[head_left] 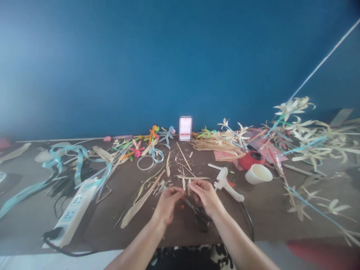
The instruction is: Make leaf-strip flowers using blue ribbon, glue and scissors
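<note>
My left hand [168, 205] pinches a small pale petal-shaped piece of dried leaf [183, 183] between thumb and fingers. Close beside it, my right hand [204, 195] pinches a similar pale piece [189, 183]. The two pieces stand upright with a narrow gap between them. Under my hands lies a pair of scissors [201, 221] with black handles, partly covered by the right hand. Just right of my right hand, a white glue gun [227, 184] rests on its side. Thin trimmed scraps [161, 186] lie left of my hands.
A white power strip [74, 213] and light-blue ribbon [80, 161] lie at left. Long dried leaf strips [140, 204] are nearer. At right stand a cream cup [258, 174] and a red container [251, 160], beside pale leaf flowers [305, 148]. A blurred-out upright rectangle [185, 128] leans at the blue wall.
</note>
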`<state>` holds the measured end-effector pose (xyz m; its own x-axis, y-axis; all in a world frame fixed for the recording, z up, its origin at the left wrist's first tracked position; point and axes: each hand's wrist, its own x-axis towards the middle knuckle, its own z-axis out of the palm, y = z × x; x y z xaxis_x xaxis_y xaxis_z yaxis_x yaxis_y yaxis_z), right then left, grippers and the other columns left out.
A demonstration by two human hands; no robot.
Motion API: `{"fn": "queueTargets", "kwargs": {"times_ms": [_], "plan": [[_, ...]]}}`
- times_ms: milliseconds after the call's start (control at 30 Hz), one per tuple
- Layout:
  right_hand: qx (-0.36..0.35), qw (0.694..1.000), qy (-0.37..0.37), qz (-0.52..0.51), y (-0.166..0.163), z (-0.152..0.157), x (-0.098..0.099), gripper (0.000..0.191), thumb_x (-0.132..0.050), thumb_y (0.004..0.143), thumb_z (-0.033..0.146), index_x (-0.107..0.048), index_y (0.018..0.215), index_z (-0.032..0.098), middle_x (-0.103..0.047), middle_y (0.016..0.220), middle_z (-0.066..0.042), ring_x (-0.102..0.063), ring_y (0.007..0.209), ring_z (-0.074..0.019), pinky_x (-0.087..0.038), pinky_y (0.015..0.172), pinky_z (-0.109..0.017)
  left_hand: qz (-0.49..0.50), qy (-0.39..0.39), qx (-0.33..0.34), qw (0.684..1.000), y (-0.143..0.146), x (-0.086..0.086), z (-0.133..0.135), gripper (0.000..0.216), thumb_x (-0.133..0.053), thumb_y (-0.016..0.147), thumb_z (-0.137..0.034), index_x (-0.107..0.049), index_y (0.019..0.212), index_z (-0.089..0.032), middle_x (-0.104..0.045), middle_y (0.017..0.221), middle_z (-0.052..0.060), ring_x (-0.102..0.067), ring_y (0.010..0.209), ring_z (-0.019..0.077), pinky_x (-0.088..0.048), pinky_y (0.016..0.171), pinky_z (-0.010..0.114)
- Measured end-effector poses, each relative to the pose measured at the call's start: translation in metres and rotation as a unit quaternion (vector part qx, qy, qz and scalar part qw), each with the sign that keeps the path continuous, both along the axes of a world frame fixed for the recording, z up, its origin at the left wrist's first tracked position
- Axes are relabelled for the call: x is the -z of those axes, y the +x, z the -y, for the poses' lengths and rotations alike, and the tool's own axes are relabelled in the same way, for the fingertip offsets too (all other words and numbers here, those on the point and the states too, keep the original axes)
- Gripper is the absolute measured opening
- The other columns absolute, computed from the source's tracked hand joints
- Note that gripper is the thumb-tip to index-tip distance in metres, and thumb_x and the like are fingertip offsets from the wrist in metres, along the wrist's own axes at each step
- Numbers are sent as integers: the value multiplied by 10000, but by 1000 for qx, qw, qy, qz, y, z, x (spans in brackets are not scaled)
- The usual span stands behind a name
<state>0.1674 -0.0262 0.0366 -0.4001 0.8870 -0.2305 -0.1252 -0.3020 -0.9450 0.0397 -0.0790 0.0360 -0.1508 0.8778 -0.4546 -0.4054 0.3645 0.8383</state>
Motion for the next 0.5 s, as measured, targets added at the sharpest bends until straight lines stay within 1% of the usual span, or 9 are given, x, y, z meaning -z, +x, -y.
{"fn": "queueTargets", "kwargs": {"times_ms": [100, 200, 300, 400, 500], "plan": [[4, 1000, -2, -4, -1, 0, 2, 229, -558, 696, 348, -526, 583, 151, -404, 405, 70, -262, 318, -29, -158, 335, -177, -7, 6, 4, 1000, 0, -1, 1, 157, -635, 631, -275, -564, 670, -141, -542, 572, -8, -528, 553, 108, -400, 427, 178], [14, 1000, -16, -1, -3, 0, 5, 190, -569, 686, 332, -526, 623, 158, -379, 414, 82, -248, 325, -29, -157, 332, -172, 24, 3, 5, 1000, 1, -1, 1, 144, -641, 623, -256, -556, 666, -149, -535, 594, -20, -545, 561, 114, -396, 425, 179], [23, 1000, -13, 12, -6, 2, 9, 148, -573, 676, 301, -528, 655, 161, -414, 446, 75, -277, 340, -33, -176, 334, -168, 37, -2, 9, 999, 3, -1, 1, 142, -641, 624, -256, -559, 669, -149, -528, 592, -24, -532, 539, 103, -396, 428, 181], [25, 999, -6, 19, -8, 4, 12, 119, -570, 665, 274, -519, 655, 167, -455, 476, 65, -312, 352, -38, -196, 340, -170, 13, 15, 13, 1000, 4, 1, 1, 146, -634, 633, -263, -571, 664, -135, -526, 572, -17, -506, 526, 94, -398, 443, 186], [15, 999, -25, 19, -8, 4, 15, 103, -560, 658, 265, -515, 637, 175, -407, 418, 83, -286, 327, -41, -179, 327, -175, -23, 40, 21, 999, 4, 1, 2, 147, -620, 648, -268, -576, 651, -128, -534, 558, -8, -498, 529, 96, -395, 463, 193]]}}
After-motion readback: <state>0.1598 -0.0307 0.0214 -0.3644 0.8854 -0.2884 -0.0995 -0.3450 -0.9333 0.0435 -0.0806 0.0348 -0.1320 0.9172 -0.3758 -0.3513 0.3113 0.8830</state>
